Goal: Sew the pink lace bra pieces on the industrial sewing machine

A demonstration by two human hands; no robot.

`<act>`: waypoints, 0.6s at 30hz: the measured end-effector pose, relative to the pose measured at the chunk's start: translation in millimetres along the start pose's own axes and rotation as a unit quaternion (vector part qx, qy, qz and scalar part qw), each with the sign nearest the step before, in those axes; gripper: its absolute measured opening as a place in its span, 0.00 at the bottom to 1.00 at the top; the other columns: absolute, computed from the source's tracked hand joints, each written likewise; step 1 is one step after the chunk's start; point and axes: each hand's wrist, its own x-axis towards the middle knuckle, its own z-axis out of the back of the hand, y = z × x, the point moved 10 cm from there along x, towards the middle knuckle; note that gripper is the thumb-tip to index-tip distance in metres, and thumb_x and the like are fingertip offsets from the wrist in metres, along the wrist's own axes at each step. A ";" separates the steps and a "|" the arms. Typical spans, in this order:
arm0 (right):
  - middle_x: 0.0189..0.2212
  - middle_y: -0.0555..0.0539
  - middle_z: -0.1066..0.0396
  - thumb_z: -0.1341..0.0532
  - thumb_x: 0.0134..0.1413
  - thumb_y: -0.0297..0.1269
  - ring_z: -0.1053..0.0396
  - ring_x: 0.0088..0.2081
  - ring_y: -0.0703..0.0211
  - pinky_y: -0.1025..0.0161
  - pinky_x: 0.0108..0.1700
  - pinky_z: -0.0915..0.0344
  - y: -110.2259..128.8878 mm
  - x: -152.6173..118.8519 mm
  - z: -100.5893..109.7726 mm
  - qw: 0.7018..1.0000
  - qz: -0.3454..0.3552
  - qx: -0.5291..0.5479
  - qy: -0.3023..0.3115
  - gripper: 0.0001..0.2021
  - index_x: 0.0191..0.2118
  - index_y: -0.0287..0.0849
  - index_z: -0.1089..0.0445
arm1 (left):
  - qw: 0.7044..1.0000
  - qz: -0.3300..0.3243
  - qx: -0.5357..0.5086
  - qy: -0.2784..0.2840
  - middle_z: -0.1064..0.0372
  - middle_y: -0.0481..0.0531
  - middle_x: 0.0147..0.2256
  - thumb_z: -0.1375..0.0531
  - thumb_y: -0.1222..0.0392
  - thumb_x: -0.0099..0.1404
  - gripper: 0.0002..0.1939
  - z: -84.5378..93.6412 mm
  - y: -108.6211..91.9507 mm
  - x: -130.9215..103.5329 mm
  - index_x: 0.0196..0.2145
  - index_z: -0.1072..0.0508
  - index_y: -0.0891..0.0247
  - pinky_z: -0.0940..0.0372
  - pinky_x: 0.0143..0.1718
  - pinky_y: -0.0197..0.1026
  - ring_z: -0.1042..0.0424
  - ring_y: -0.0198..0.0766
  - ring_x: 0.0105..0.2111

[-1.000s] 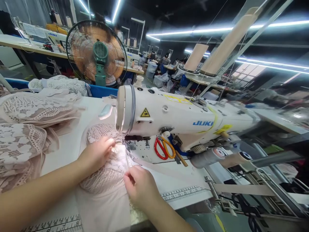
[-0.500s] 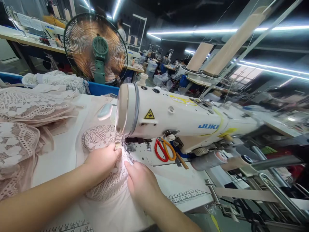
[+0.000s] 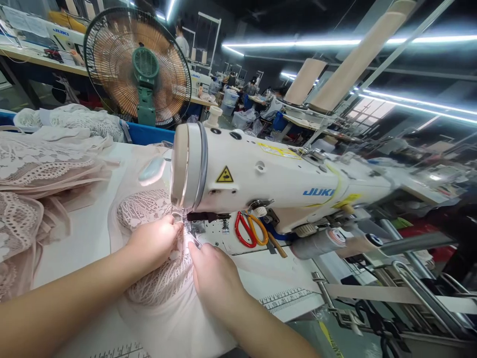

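Note:
A pale pink lace bra piece (image 3: 160, 284), with moulded-looking cups and plain fabric around them, lies under the head of a white sewing machine (image 3: 238, 169). Close to the needle, my left hand (image 3: 154, 243) pinches the lace between thumb and fingers. On the near right side of the seam my right hand (image 3: 216, 271) is closed on the edge of the same piece. A thin shiny metal part (image 3: 195, 240) shows at my right fingertips; whether it is held or belongs to the machine I cannot tell. The needle tip is hidden by my left fingers.
Red and orange-handled scissors (image 3: 251, 229) rest on the machine bed beside a wooden-handled tool (image 3: 278, 246). More lace pieces (image 3: 18, 223) are piled at the left. A large fan (image 3: 143, 69) stands behind. Thread cones (image 3: 320, 243) and a metal tape guide (image 3: 328, 293) are right.
The camera view has shifted slightly, so the machine and fan sit further left in the picture. Both hands keep their hold on the lace piece, close to the needle.

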 end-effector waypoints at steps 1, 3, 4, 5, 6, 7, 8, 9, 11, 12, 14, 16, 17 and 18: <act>0.36 0.43 0.28 0.48 0.54 0.22 0.30 0.36 0.51 0.62 0.30 0.43 0.1 0.9 0.1 1.000 -0.008 -0.004 0.005 0.26 0.59 0.45 0.38 | 1.000 0.016 0.008 0.004 0.31 0.54 0.30 0.54 0.58 0.66 0.15 0.2 3.7 2.0 0.38 0.28 0.62 0.42 0.23 0.39 0.33 0.40 0.24; 0.35 0.44 0.28 0.48 0.54 0.22 0.30 0.36 0.52 0.63 0.30 0.44 0.5 2.8 0.8 1.000 -0.022 -0.011 0.006 0.23 0.54 0.46 0.34 | 0.999 0.041 0.027 0.019 0.29 0.55 0.32 0.54 0.57 0.66 0.16 0.2 9.4 6.2 0.39 0.28 0.62 0.41 0.24 0.39 0.31 0.42 0.26; 0.34 0.44 0.29 0.48 0.54 0.21 0.30 0.35 0.53 0.63 0.29 0.45 0.8 3.4 1.5 1.000 -0.026 -0.014 0.004 0.22 0.52 0.46 0.33 | 0.998 0.049 0.034 0.027 0.29 0.56 0.34 0.54 0.57 0.67 0.16 0.4 11.7 8.3 0.38 0.28 0.62 0.41 0.25 0.39 0.30 0.43 0.28; 0.34 0.45 0.29 0.48 0.54 0.22 0.30 0.35 0.53 0.63 0.29 0.45 0.9 3.5 2.3 0.999 -0.027 -0.017 0.000 0.20 0.50 0.46 0.32 | 0.997 0.054 0.042 0.036 0.29 0.57 0.35 0.55 0.56 0.67 0.17 0.6 13.4 10.4 0.38 0.28 0.62 0.40 0.25 0.40 0.29 0.43 0.29; 0.33 0.45 0.29 0.48 0.55 0.22 0.30 0.34 0.54 0.63 0.28 0.47 0.4 2.9 2.7 0.999 -0.028 -0.021 -0.004 0.18 0.48 0.46 0.32 | 0.996 0.054 0.052 0.044 0.29 0.57 0.36 0.55 0.56 0.67 0.17 1.1 14.5 12.0 0.37 0.28 0.63 0.40 0.26 0.40 0.29 0.44 0.30; 0.33 0.45 0.30 0.48 0.55 0.22 0.31 0.33 0.54 0.63 0.28 0.48 -0.5 1.3 3.1 0.999 -0.026 -0.024 -0.008 0.17 0.46 0.46 0.32 | 0.996 0.048 0.064 0.050 0.29 0.57 0.36 0.55 0.57 0.67 0.17 2.3 14.5 13.1 0.36 0.28 0.62 0.39 0.27 0.41 0.28 0.45 0.32; 0.33 0.45 0.30 0.49 0.54 0.22 0.32 0.33 0.55 0.63 0.27 0.49 -1.9 -1.5 3.2 0.999 -0.023 -0.026 -0.013 0.17 0.45 0.46 0.32 | 0.995 0.039 0.076 0.052 0.30 0.57 0.36 0.54 0.59 0.66 0.16 4.6 13.9 13.2 0.35 0.27 0.62 0.39 0.28 0.41 0.28 0.46 0.32; 0.33 0.45 0.31 0.48 0.53 0.21 0.32 0.32 0.55 0.63 0.27 0.50 -2.9 -5.3 3.2 0.999 -0.014 -0.027 -0.020 0.16 0.43 0.45 0.32 | 0.994 0.026 0.089 0.049 0.30 0.57 0.37 0.54 0.61 0.65 0.16 7.6 12.7 11.8 0.35 0.27 0.61 0.39 0.28 0.42 0.28 0.46 0.33; 0.33 0.46 0.32 0.47 0.48 0.21 0.34 0.31 0.57 0.63 0.26 0.53 -2.7 -15.9 1.3 0.999 0.022 -0.023 -0.032 0.16 0.41 0.45 0.33 | 0.993 -0.012 0.111 0.025 0.30 0.58 0.41 0.55 0.64 0.64 0.18 16.2 7.6 3.6 0.36 0.25 0.60 0.37 0.30 0.44 0.29 0.48 0.36; 0.34 0.47 0.32 0.45 0.45 0.22 0.35 0.31 0.57 0.63 0.25 0.54 -1.5 -22.1 -1.3 0.998 0.047 -0.020 -0.033 0.17 0.41 0.46 0.33 | 0.993 -0.035 0.116 0.002 0.31 0.59 0.44 0.55 0.64 0.64 0.19 21.4 4.3 -3.7 0.37 0.25 0.60 0.35 0.33 0.46 0.29 0.49 0.39; 0.33 0.48 0.33 0.44 0.42 0.24 0.36 0.29 0.57 0.62 0.24 0.57 0.6 -33.6 -9.9 0.996 0.088 -0.017 -0.021 0.20 0.44 0.48 0.34 | 0.989 -0.085 0.115 -0.042 0.35 0.60 0.53 0.55 0.61 0.65 0.19 29.0 -2.0 -24.2 0.40 0.24 0.59 0.35 0.44 0.52 0.33 0.52 0.48; 0.32 0.48 0.32 0.43 0.42 0.26 0.36 0.29 0.57 0.62 0.24 0.59 1.1 -40.9 -19.6 0.994 0.110 -0.023 0.001 0.25 0.49 0.49 0.36 | 0.988 -0.099 0.112 -0.040 0.45 0.59 0.62 0.49 0.50 0.65 0.19 25.0 1.4 -45.5 0.45 0.25 0.57 0.40 0.53 0.61 0.42 0.58 0.58; 0.31 0.48 0.32 0.42 0.42 0.26 0.36 0.29 0.56 0.62 0.24 0.60 1.4 -42.4 -23.0 0.993 0.116 -0.027 0.009 0.27 0.52 0.49 0.37 | 0.990 -0.082 0.117 -0.014 0.51 0.59 0.65 0.45 0.43 0.60 0.24 17.9 8.4 -53.8 0.50 0.27 0.56 0.42 0.53 0.66 0.46 0.62 0.60; 0.31 0.48 0.31 0.42 0.41 0.26 0.35 0.29 0.56 0.62 0.24 0.59 1.7 -42.7 -25.0 0.992 0.119 -0.029 0.015 0.29 0.54 0.49 0.38 | 0.990 -0.056 0.128 0.019 0.56 0.59 0.67 0.41 0.38 0.55 0.33 9.7 17.3 -60.6 0.54 0.30 0.56 0.44 0.52 0.71 0.51 0.67 0.62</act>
